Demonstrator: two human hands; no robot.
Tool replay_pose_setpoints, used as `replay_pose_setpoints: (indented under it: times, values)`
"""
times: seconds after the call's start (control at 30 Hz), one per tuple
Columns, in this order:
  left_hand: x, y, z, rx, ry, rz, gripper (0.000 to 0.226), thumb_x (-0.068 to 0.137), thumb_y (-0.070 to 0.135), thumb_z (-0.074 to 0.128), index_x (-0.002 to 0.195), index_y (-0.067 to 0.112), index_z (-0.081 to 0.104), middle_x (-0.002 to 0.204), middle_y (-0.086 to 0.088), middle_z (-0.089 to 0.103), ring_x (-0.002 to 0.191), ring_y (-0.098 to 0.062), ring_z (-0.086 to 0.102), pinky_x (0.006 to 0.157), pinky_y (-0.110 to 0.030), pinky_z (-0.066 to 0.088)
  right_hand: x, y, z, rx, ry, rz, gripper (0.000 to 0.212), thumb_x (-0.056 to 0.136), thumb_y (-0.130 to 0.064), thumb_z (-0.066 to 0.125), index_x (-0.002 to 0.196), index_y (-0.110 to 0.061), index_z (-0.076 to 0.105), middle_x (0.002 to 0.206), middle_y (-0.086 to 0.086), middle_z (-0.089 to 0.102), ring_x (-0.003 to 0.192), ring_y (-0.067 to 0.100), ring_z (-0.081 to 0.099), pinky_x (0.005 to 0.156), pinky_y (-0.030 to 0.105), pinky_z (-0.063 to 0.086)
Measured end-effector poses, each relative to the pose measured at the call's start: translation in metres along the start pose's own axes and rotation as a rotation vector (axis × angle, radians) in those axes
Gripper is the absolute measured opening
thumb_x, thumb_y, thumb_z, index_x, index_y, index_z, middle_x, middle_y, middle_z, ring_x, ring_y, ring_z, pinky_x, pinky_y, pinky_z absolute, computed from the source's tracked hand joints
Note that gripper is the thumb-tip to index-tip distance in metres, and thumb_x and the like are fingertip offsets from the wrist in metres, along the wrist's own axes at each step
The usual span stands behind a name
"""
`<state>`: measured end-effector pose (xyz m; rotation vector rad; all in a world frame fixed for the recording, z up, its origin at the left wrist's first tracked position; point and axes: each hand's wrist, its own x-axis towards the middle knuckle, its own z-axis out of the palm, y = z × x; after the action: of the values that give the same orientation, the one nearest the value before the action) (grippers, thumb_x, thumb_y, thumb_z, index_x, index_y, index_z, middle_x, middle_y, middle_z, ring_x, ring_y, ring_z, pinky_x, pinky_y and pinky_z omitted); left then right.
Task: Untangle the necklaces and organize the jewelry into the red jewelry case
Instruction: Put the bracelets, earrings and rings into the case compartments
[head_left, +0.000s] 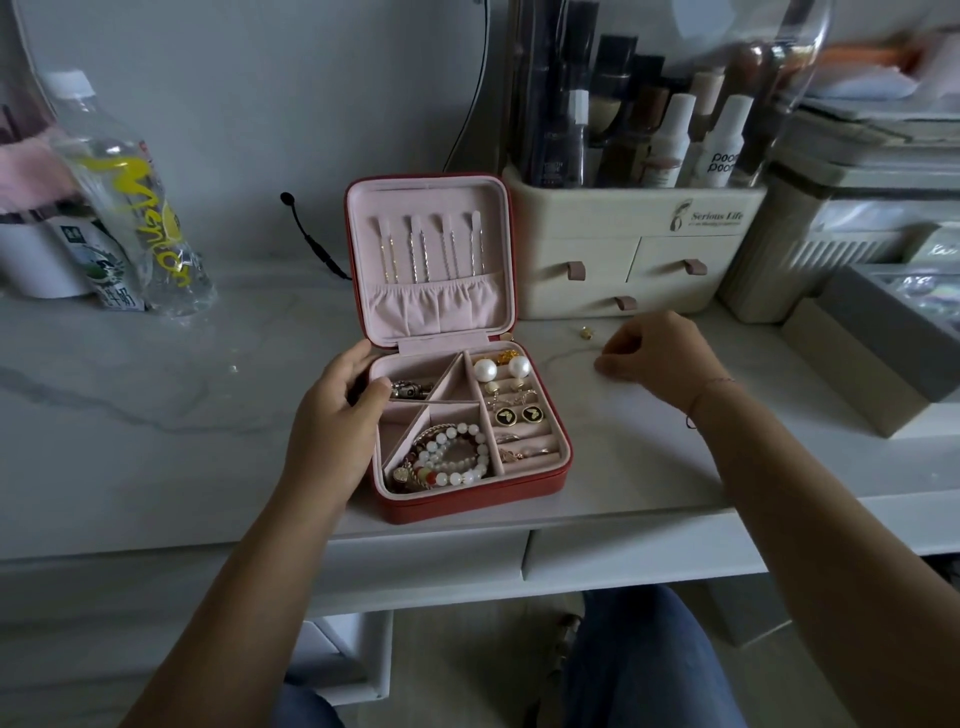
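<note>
Left hand grips the case (lid up); right hand, at 3 o'clock, seemingly pinches a fine chain; dragging could re-knot it.

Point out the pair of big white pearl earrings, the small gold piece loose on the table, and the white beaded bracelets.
Pair of big white pearl earrings (485, 370): head view, on the left pearl.
Small gold piece (586, 332): head view, its middle.
White beaded bracelets (464, 429): head view, top arc of beads.
</note>
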<state>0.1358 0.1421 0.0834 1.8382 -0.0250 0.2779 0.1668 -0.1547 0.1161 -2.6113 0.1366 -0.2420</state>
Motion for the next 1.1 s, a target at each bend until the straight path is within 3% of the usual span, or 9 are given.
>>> replay_pose_setpoints:
  times: [0.17, 0.33, 0.43, 0.6, 0.7, 0.83, 0.9, 0.97, 1.1]
  values:
    - [0.000, 0.001, 0.000, 0.004, -0.001, -0.003, 0.040, 0.093, 0.007, 0.052, 0.129, 0.026, 0.056, 0.108, 0.023, 0.061, 0.103, 0.006, 0.056, 0.088, -0.016, 0.040, -0.008, 0.002, -0.007, 0.065, -0.049, -0.019, 0.005, 0.075, -0.010, 0.074, 0.072, -0.008, 0.072, 0.063, 0.003, 0.070, 0.059, 0.011, 0.064, 0.067, 0.023, 0.051]
    - [0.000, 0.002, 0.000, -0.001, -0.010, 0.007, 0.041, 0.093, 0.007, 0.052, 0.129, 0.027, 0.056, 0.113, 0.018, 0.062, 0.107, 0.004, 0.056, 0.092, -0.017, 0.040, -0.037, -0.023, -0.015, 0.745, -0.268, 0.090, 0.009, 0.076, 0.005, 0.069, 0.084, 0.006, 0.066, 0.071, 0.016, 0.068, 0.059, 0.021, 0.067, 0.062, 0.022, 0.057]
    - [0.000, 0.002, 0.000, 0.003, -0.007, 0.009, 0.041, 0.093, 0.007, 0.052, 0.128, 0.029, 0.056, 0.108, 0.027, 0.060, 0.103, 0.012, 0.055, 0.089, -0.014, 0.040, -0.055, -0.040, -0.017, 0.922, -0.418, 0.058, 0.018, 0.067, -0.002, 0.070, 0.083, 0.005, 0.065, 0.071, 0.015, 0.068, 0.063, 0.020, 0.067, 0.063, 0.023, 0.056]
    - [0.000, 0.000, 0.001, -0.002, 0.000, 0.006, 0.041, 0.093, 0.007, 0.052, 0.128, 0.028, 0.056, 0.109, 0.023, 0.061, 0.104, 0.010, 0.056, 0.092, -0.017, 0.041, -0.066, -0.050, -0.011, 0.648, -0.434, -0.040, 0.006, 0.077, -0.006, 0.072, 0.082, -0.007, 0.072, 0.063, 0.004, 0.064, 0.055, 0.008, 0.053, 0.055, 0.017, 0.045]
    - [0.000, -0.001, 0.000, -0.009, -0.009, 0.008, 0.041, 0.093, 0.008, 0.052, 0.128, 0.029, 0.056, 0.118, 0.016, 0.063, 0.111, 0.002, 0.056, 0.097, -0.022, 0.041, -0.067, -0.051, -0.005, 0.567, -0.436, -0.006, 0.005, 0.076, -0.015, 0.074, 0.081, -0.014, 0.074, 0.062, -0.002, 0.061, 0.052, 0.002, 0.043, 0.050, 0.012, 0.037]
    - [0.001, -0.001, 0.000, 0.002, -0.003, 0.009, 0.040, 0.093, 0.008, 0.053, 0.127, 0.029, 0.057, 0.114, 0.018, 0.063, 0.106, 0.007, 0.056, 0.093, -0.018, 0.041, -0.068, -0.053, -0.004, 0.568, -0.435, 0.005, 0.007, 0.078, -0.013, 0.074, 0.083, -0.009, 0.073, 0.056, -0.009, 0.063, 0.047, -0.003, 0.049, 0.049, 0.008, 0.038]
    - [0.001, 0.000, 0.000, 0.004, -0.002, 0.011, 0.039, 0.093, 0.008, 0.053, 0.126, 0.029, 0.057, 0.110, 0.022, 0.063, 0.103, 0.011, 0.056, 0.089, -0.014, 0.040, -0.067, -0.054, -0.003, 0.543, -0.397, -0.022, 0.005, 0.077, -0.014, 0.075, 0.080, -0.011, 0.074, 0.063, -0.005, 0.070, 0.060, 0.001, 0.059, 0.062, 0.016, 0.050]
    - [0.001, -0.001, 0.000, 0.004, 0.001, 0.011, 0.039, 0.093, 0.008, 0.053, 0.126, 0.029, 0.057, 0.109, 0.023, 0.063, 0.104, 0.010, 0.056, 0.090, -0.016, 0.041, -0.067, -0.053, -0.001, 0.509, -0.342, -0.041, 0.004, 0.076, -0.017, 0.076, 0.077, -0.014, 0.074, 0.075, 0.004, 0.073, 0.072, 0.015, 0.066, 0.078, 0.031, 0.055]
    - [0.001, -0.002, 0.000, -0.004, -0.006, 0.006, 0.040, 0.094, 0.009, 0.052, 0.129, 0.027, 0.056, 0.117, 0.014, 0.063, 0.110, 0.001, 0.057, 0.095, -0.022, 0.041, -0.068, -0.052, 0.004, 0.422, -0.267, -0.094, 0.007, 0.078, -0.023, 0.075, 0.077, -0.017, 0.073, 0.079, 0.017, 0.070, 0.076, 0.038, 0.062, 0.076, 0.046, 0.053]
